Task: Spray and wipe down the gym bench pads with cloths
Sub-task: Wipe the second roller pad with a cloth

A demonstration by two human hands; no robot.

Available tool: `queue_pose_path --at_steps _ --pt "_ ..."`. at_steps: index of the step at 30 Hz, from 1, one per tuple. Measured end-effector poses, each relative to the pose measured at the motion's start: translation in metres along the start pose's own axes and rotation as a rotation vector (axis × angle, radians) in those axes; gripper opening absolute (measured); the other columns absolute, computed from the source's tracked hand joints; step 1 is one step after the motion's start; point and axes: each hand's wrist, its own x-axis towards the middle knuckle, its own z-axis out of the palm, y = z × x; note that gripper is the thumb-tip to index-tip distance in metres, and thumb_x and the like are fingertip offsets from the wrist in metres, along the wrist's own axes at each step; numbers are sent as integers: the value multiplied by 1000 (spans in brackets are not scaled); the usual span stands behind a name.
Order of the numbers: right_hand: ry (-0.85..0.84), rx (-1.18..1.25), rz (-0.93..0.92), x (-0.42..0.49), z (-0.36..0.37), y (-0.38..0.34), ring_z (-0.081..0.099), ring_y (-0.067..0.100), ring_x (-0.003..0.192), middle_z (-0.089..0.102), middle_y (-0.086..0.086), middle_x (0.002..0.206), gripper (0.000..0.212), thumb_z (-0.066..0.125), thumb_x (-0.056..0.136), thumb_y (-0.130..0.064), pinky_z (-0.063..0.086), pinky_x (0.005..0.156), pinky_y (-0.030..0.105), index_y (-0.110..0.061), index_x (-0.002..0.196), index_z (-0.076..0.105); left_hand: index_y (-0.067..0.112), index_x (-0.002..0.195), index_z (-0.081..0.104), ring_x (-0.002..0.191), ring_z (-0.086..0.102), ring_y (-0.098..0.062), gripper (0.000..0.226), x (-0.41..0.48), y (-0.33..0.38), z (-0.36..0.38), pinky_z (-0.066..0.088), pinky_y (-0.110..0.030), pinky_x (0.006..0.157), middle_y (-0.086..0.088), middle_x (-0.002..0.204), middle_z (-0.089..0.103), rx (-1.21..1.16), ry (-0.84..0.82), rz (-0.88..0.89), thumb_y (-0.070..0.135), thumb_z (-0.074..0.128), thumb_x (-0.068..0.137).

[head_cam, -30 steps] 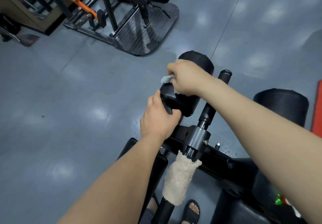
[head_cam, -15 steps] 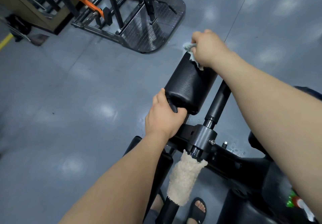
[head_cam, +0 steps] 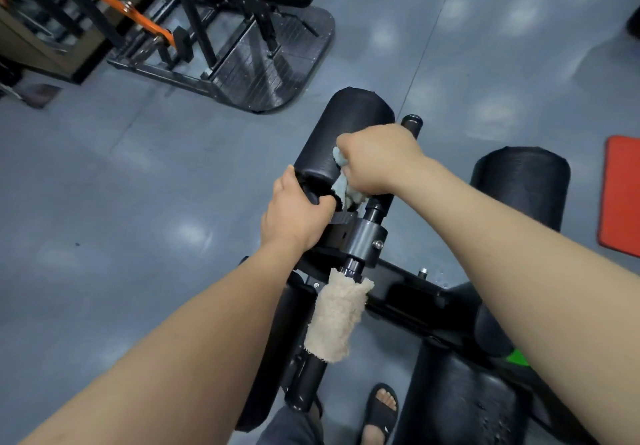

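Note:
A black roller pad sticks out from the bench frame in the middle of the view. My right hand grips a pale grey cloth and presses it against the pad's near end. Just left of it, my left hand is curled round the pad's near edge and holds it. A second black roller pad lies to the right. A beige fleecy cloth hangs wrapped over the frame's bar below my hands. A larger black pad sits at the bottom right.
A black weight machine with a footplate and an orange bar stands at the back left on the grey floor. A red mat lies at the right edge. My sandalled foot shows at the bottom.
My right hand has drawn the cloth back along the roller pad from its far end to its near end. My left hand has kept its grip on the pad's near edge.

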Motion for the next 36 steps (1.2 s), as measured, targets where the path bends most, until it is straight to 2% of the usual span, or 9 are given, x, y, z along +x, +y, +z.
queue_pose_path --at_steps 6,12,16,19,23,27,30,32,36 --pt "99 47 55 -9 1 -6 48 27 68 47 -5 69 15 41 97 -34 31 75 38 -21 95 48 26 161 16 133 49 -25 94 0 -3 0 45 -44 102 4 156 36 -10 -12 0 52 59 81" --pt "156 83 70 -11 1 -5 49 30 77 52 -3 75 17 42 102 -39 28 77 36 -24 102 48 24 147 35 115 57 -19 70 -7 -10 -7 43 -35 88 6 144 35 -143 -19 82 44 61 85" --pt "195 160 84 -12 3 -4 51 31 82 57 -3 78 20 40 103 -42 26 76 35 -25 101 50 21 139 45 124 50 -17 57 -12 -11 -16 43 -34 105 8 131 35 -293 -21 107 31 64 87" --pt "213 199 82 -14 1 -4 49 28 83 58 -4 81 26 39 104 -47 27 77 34 -26 102 55 27 136 49 125 45 -20 57 -20 -6 -18 40 -40 110 5 130 39 -281 61 262 24 67 83" --pt "212 217 75 -16 1 -3 55 27 87 60 -6 81 35 37 105 -50 29 77 34 -28 99 63 37 109 63 115 44 -18 26 -23 9 -21 42 -40 106 10 115 44 -284 111 405 25 62 85" --pt "204 196 66 -17 -2 -3 53 29 83 59 -3 78 47 28 108 -48 26 78 34 -21 86 59 34 88 58 111 48 -16 16 -23 20 -37 38 -15 95 11 104 53 -362 175 362 21 60 98" --pt "215 195 60 -20 -3 -3 48 30 79 56 -1 77 47 20 108 -49 25 79 35 -22 90 54 25 81 52 84 55 -6 18 -27 24 -58 44 -24 76 10 88 60 -464 187 214 27 55 99" --pt "202 204 61 -22 -5 -3 46 32 78 53 0 75 46 18 108 -50 25 79 36 -22 93 51 20 75 42 61 39 -5 26 -27 25 -72 36 -23 58 11 71 46 -520 192 130 27 50 99" --pt "119 231 74 -29 -16 -7 45 29 79 54 0 77 53 14 108 -52 25 82 36 -20 91 53 22 73 32 66 29 -13 29 -31 28 -95 27 -31 59 8 71 32 -617 176 42 26 46 98"
